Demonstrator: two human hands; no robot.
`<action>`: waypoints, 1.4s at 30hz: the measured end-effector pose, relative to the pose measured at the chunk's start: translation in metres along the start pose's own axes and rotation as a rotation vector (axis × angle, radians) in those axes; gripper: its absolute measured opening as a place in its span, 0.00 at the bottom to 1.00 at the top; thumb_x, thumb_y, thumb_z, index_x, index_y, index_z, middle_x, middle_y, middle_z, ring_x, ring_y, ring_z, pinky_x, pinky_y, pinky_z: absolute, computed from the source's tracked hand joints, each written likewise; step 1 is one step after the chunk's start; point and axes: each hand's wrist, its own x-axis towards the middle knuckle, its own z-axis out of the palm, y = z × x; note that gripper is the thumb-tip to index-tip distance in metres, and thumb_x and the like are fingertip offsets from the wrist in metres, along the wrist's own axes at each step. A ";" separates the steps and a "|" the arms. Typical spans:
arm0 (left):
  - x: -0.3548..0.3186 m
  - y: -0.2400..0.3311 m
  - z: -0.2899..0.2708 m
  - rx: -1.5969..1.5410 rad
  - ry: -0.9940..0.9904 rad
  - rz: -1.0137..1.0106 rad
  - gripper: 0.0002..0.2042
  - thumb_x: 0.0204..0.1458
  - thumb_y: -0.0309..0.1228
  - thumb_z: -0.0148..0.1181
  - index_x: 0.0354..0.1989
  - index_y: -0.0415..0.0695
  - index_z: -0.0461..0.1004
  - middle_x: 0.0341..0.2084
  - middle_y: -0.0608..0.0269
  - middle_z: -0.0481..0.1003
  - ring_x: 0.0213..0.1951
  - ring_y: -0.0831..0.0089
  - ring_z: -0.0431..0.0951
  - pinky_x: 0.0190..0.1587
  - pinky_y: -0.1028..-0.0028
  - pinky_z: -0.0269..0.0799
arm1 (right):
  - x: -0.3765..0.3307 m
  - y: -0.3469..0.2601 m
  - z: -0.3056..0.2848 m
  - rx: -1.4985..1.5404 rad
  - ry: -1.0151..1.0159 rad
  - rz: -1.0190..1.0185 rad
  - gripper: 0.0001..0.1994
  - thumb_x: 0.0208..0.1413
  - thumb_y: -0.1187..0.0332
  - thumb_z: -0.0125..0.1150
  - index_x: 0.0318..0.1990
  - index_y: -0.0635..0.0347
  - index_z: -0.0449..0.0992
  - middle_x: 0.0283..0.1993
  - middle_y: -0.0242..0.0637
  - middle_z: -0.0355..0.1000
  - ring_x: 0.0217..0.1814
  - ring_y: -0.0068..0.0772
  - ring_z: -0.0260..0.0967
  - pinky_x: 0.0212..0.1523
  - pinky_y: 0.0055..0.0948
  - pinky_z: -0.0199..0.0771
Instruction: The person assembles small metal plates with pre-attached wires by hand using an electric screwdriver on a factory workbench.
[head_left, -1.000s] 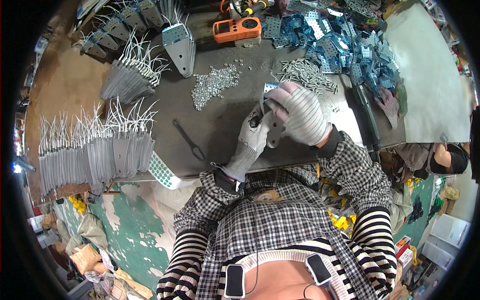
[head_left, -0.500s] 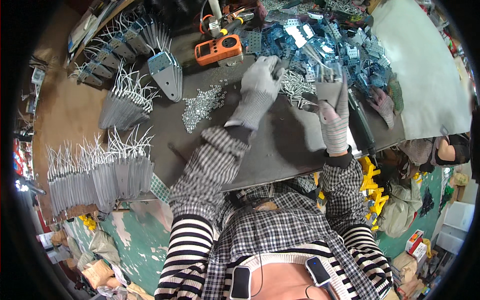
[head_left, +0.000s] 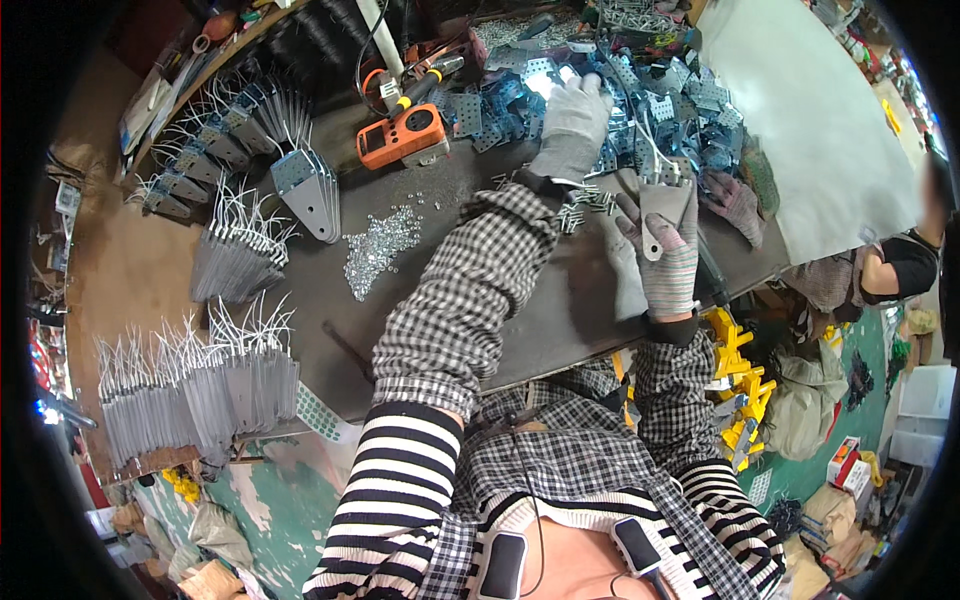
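My left hand, in a grey knit glove, reaches onto a heap of blue, perforated metal brackets. Its fingers look slightly apart, with no held piece visible; the fingertips are partly lost among the brackets. In a striped glove, my right hand grips a flat grey metal plate with a hole at its near end. White wires stick out from the plate's far end. Small silver pins lie between my hands, partly covered by my left arm.
Small shiny rings lie mid-table. Wired plates stand in rows at left, with bracketed ones behind. An orange meter stands at the back. A dark tool and a spare glove lie right of my right hand.
My left hand has moved right and farther away, from beside the pins onto the bracket heap. The right hand keeps hold of the plate, now turned so its holed end shows.
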 end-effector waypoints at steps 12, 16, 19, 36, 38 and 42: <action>-0.122 -0.020 -0.083 -1.298 -0.133 -0.467 0.09 0.56 0.26 0.62 0.42 0.37 0.73 0.32 0.70 0.76 0.37 0.80 0.74 0.41 0.75 0.76 | -0.020 0.024 0.014 0.177 -0.097 0.437 0.41 0.48 0.76 0.57 0.72 0.51 0.47 0.59 0.49 0.65 0.53 0.48 0.72 0.47 0.39 0.80; -0.176 -0.003 -0.101 -0.645 0.181 -0.383 0.17 0.51 0.22 0.66 0.49 0.40 0.69 0.41 0.67 0.69 0.39 0.78 0.73 0.43 0.76 0.74 | -0.031 0.054 0.044 0.208 -0.203 0.398 0.46 0.48 0.79 0.57 0.75 0.51 0.40 0.61 0.41 0.63 0.54 0.34 0.69 0.50 0.36 0.79; -0.198 0.004 -0.119 -1.369 0.077 -1.072 0.13 0.52 0.21 0.65 0.45 0.39 0.71 0.41 0.65 0.70 0.40 0.76 0.73 0.44 0.78 0.72 | -0.040 0.064 0.057 0.074 -0.296 0.333 0.46 0.49 0.81 0.55 0.75 0.52 0.40 0.63 0.37 0.60 0.55 0.27 0.67 0.53 0.28 0.75; -0.224 -0.022 -0.132 -0.876 0.250 -0.560 0.03 0.56 0.18 0.57 0.38 0.33 0.71 0.35 0.61 0.71 0.38 0.74 0.71 0.45 0.78 0.68 | -0.056 0.053 0.076 -0.093 -0.445 0.435 0.42 0.52 0.76 0.53 0.75 0.53 0.42 0.64 0.37 0.61 0.51 0.26 0.70 0.49 0.29 0.77; -0.221 -0.020 -0.136 -0.854 0.249 -0.562 0.03 0.56 0.18 0.57 0.37 0.34 0.71 0.34 0.61 0.70 0.38 0.74 0.71 0.45 0.78 0.68 | -0.057 0.055 0.076 -0.104 -0.447 0.395 0.42 0.52 0.75 0.53 0.75 0.53 0.42 0.64 0.36 0.61 0.52 0.26 0.70 0.50 0.27 0.76; -0.222 -0.023 -0.139 -0.849 0.209 -0.570 0.03 0.56 0.19 0.57 0.38 0.34 0.71 0.34 0.60 0.70 0.37 0.72 0.71 0.44 0.77 0.68 | -0.057 0.043 0.085 -0.184 -0.476 0.419 0.41 0.52 0.76 0.53 0.75 0.54 0.44 0.62 0.35 0.62 0.50 0.21 0.68 0.50 0.22 0.72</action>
